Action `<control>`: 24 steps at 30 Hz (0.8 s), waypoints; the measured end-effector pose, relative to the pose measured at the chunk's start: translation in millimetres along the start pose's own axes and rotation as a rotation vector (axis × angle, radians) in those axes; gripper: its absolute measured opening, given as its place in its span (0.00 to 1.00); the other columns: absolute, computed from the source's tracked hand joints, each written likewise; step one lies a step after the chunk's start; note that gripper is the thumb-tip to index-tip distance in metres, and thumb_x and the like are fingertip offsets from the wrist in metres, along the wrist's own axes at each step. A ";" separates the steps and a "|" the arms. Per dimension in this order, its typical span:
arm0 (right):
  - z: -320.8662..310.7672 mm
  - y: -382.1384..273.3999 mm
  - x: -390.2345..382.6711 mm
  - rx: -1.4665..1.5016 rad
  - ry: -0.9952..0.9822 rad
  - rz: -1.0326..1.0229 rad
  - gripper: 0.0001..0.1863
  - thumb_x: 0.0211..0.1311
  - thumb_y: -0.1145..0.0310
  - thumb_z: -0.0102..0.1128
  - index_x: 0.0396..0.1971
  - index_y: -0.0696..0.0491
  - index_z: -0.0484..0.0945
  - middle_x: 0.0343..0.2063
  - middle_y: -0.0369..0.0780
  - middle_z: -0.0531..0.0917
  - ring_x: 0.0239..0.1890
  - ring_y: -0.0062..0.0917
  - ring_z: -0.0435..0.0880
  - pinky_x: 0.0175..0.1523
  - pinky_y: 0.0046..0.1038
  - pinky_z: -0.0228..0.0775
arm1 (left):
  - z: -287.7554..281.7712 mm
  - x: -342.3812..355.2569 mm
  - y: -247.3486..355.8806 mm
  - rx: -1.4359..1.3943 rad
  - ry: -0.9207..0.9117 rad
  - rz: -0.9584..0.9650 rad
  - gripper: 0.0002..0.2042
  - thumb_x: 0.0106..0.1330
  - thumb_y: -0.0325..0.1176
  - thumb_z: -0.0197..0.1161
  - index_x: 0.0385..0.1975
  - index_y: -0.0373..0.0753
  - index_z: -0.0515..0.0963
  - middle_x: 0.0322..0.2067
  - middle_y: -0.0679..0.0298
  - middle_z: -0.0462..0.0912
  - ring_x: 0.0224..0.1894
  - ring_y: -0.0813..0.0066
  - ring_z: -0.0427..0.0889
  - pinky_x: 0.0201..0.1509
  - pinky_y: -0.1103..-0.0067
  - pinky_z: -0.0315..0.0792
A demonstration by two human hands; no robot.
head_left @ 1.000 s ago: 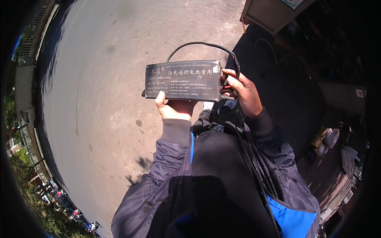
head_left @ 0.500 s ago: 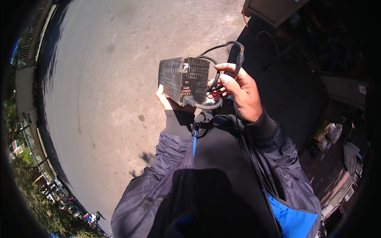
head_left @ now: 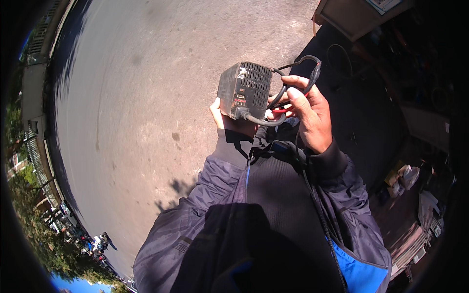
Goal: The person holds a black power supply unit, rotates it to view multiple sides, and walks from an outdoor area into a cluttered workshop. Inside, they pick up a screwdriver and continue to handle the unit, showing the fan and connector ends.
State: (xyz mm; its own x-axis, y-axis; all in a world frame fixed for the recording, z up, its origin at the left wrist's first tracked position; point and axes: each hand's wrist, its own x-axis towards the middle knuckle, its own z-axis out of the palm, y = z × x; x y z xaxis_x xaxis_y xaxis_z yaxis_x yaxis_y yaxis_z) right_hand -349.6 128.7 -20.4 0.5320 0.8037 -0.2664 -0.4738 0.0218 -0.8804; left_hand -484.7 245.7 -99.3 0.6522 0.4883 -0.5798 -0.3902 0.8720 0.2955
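Note:
A worn black metal power box, like a battery charger, is held up in front of my chest. Its slotted end panel, with a small port and a row of red marks, is turned toward me. My left hand supports it from below and the left, most of its fingers hidden behind the box. A thick grey cord leaves the panel's lower corner and curls right. My right hand is closed, thumb against fingers, on looped black cables beside the box. A short red wire shows among them.
Sunlit pavement spreads below and to the left. At upper right stands a pale cabinet beside a deeply shaded area. Bags and a carton lie at the right. A fence and trees line the far left.
The box has shifted right and slightly up in the view, and its end panel has turned more toward me. My right hand, still holding the cables, has also shifted slightly right.

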 end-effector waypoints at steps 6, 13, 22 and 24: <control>-0.4 5.1 -0.4 0.027 0.002 0.007 0.17 0.78 0.64 0.55 0.59 0.58 0.73 0.37 0.44 0.86 0.35 0.25 0.89 0.40 0.25 0.83 | -1.9 -5.9 -1.4 -0.010 0.043 -0.009 0.38 0.68 0.63 0.33 0.58 0.35 0.76 0.46 0.46 0.85 0.41 0.51 0.87 0.40 0.64 0.84; 4.3 0.5 -3.3 -0.015 -0.030 0.022 0.17 0.78 0.66 0.55 0.60 0.58 0.72 0.39 0.43 0.87 0.37 0.24 0.88 0.41 0.23 0.82 | 2.2 -9.1 6.9 0.063 -0.026 0.004 0.33 0.70 0.55 0.34 0.59 0.35 0.74 0.50 0.48 0.82 0.46 0.53 0.87 0.43 0.62 0.86; 5.2 0.0 -13.0 -0.006 -0.097 0.024 0.18 0.78 0.72 0.52 0.64 0.56 0.70 0.42 0.42 0.86 0.39 0.20 0.86 0.45 0.22 0.77 | 6.8 -12.2 6.9 0.161 -0.135 0.010 0.34 0.71 0.57 0.33 0.50 0.31 0.78 0.38 0.49 0.86 0.34 0.59 0.88 0.35 0.67 0.86; 4.5 0.9 -14.1 -0.026 -0.112 -0.008 0.20 0.77 0.72 0.52 0.66 0.56 0.68 0.43 0.41 0.85 0.39 0.19 0.84 0.47 0.21 0.76 | 4.5 -11.2 4.7 0.080 -0.077 -0.006 0.36 0.69 0.59 0.32 0.51 0.30 0.77 0.37 0.48 0.86 0.32 0.57 0.87 0.32 0.67 0.86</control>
State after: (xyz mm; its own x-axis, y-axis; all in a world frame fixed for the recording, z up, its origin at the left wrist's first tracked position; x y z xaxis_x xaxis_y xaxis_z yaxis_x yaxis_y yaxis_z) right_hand -360.8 120.0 -15.6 0.4532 0.8650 -0.2154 -0.4510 0.0140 -0.8924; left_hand -490.9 244.5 -88.0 0.7037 0.4812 -0.5227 -0.3348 0.8735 0.3533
